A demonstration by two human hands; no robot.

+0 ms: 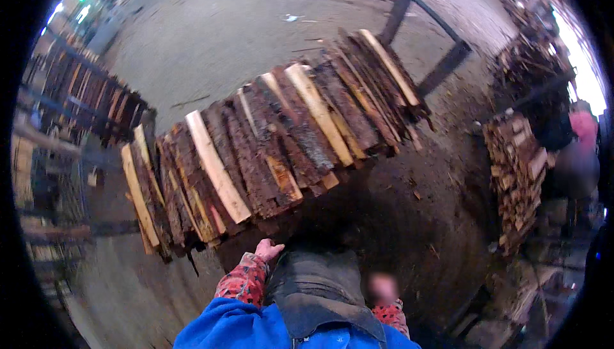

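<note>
My left hand (pixel 269 249), in a red patterned sleeve, is beside the left edge of my dark apron (pixel 320 279). Its fingers look curled together, and whatever they may hold is hidden. On the other side of the apron is my right hand (pixel 384 289), blurred so that its fingers do not show. Ahead of both hands lies a long stack of split firewood (pixel 256 147), bark-covered and pale pieces side by side. A gap separates the left hand from the nearest log ends.
Behind the stack's right end stands a dark metal frame (pixel 444 66). More split wood is piled at the right (pixel 515 179), with a person (pixel 579 157) beyond it. Another rack of wood (pixel 77 93) stands at the left. Scraps lie on the dirt floor (pixel 236 36).
</note>
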